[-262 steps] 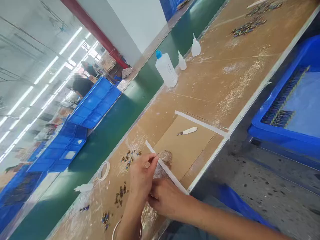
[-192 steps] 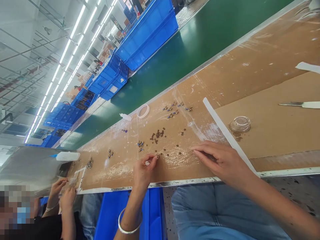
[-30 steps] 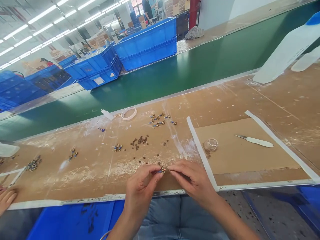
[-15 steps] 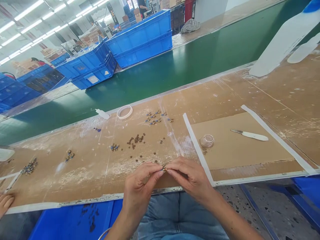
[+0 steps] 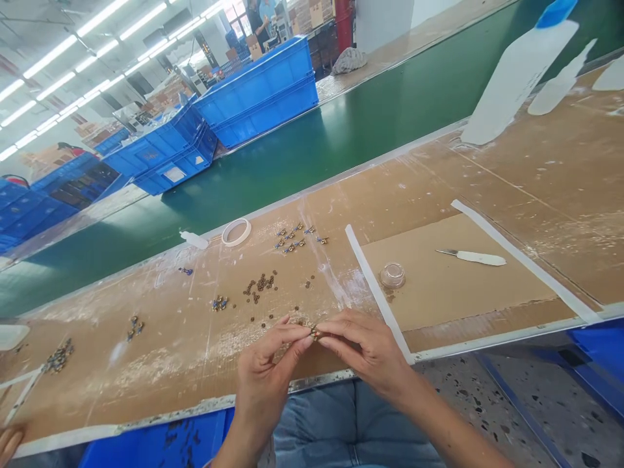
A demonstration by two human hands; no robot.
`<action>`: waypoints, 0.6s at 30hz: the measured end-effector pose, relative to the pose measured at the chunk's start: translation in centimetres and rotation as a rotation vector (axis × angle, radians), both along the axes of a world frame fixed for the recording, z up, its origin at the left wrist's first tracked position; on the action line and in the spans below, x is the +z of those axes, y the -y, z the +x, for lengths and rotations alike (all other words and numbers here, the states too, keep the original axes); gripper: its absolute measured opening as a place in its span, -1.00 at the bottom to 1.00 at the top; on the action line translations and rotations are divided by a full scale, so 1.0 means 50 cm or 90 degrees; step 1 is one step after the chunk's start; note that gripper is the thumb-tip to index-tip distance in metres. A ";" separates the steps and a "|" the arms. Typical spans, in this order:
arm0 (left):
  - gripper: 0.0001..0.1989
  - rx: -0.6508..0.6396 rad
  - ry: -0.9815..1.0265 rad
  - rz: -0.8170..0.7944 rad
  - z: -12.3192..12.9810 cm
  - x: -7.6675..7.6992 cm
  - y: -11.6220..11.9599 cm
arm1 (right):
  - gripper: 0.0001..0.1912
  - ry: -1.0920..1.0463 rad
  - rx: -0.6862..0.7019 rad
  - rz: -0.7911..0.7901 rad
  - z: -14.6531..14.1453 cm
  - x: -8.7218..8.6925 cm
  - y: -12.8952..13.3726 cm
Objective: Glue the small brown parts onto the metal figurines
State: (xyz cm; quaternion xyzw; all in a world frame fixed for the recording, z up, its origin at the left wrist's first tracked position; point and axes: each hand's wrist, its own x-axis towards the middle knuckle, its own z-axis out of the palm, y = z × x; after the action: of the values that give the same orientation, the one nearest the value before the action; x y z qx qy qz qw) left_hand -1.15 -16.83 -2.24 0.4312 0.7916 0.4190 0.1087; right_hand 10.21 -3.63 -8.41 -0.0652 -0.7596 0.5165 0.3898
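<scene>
Between the fingertips of both hands is a tiny gold-and-dark piece, too small to make out fully. My left hand pinches it from the left, thumb and index finger together. From the right, my right hand pinches the same piece. Just beyond the hands lies a loose cluster of small round brown pieces. Farther back, several small blue-and-gold parts sit in rows. A small heap of similar parts lies left of the brown pieces.
A white-handled knife and a small clear round dish rest on a taped cardboard sheet. A tape roll and small white bottle lie at the back. A large bottle stands right. Another person's hand shows far left.
The camera view has shifted slightly. Both hands stay together on the small piece, which seems turned a little between the fingertips.
</scene>
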 end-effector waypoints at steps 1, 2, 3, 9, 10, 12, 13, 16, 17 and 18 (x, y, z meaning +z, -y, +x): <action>-0.88 0.017 0.018 -0.002 -0.005 0.002 -0.001 | -0.83 0.001 -0.006 -0.016 0.000 0.000 0.001; -0.90 0.034 0.033 -0.007 -0.011 0.004 -0.004 | -0.81 0.001 -0.013 -0.036 -0.001 -0.001 0.001; -0.92 0.047 0.045 -0.015 -0.017 0.008 -0.010 | -0.81 0.003 -0.020 -0.058 -0.001 -0.001 0.002; -0.85 0.024 0.062 -0.069 -0.048 0.019 -0.101 | -0.86 0.028 -0.058 -0.108 -0.016 -0.005 0.006; -0.84 0.007 0.061 -0.080 -0.049 0.019 -0.123 | -0.86 0.026 -0.058 -0.103 -0.019 -0.006 0.007; -0.84 -0.025 0.068 -0.100 -0.047 0.018 -0.169 | -0.87 0.022 -0.056 -0.095 -0.023 -0.009 0.011; -0.83 -0.038 0.077 -0.109 -0.043 0.018 -0.190 | -0.87 0.019 -0.057 -0.092 -0.024 -0.010 0.012; -0.81 -0.071 0.110 -0.129 -0.031 0.016 -0.242 | -0.89 0.015 -0.073 -0.087 -0.028 -0.015 0.016; -0.80 -0.079 0.118 -0.135 -0.027 0.015 -0.255 | -0.90 0.012 -0.080 -0.083 -0.030 -0.017 0.016; -0.79 -0.088 0.123 -0.141 -0.024 0.014 -0.265 | -0.90 0.009 -0.086 -0.078 -0.032 -0.019 0.016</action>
State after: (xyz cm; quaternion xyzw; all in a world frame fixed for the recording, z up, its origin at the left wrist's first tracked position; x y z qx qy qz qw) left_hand -2.34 -3.57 -1.52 0.4278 0.7874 0.3602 0.2594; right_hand 8.62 -4.44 -9.35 -0.1438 -0.7233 0.5340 0.4136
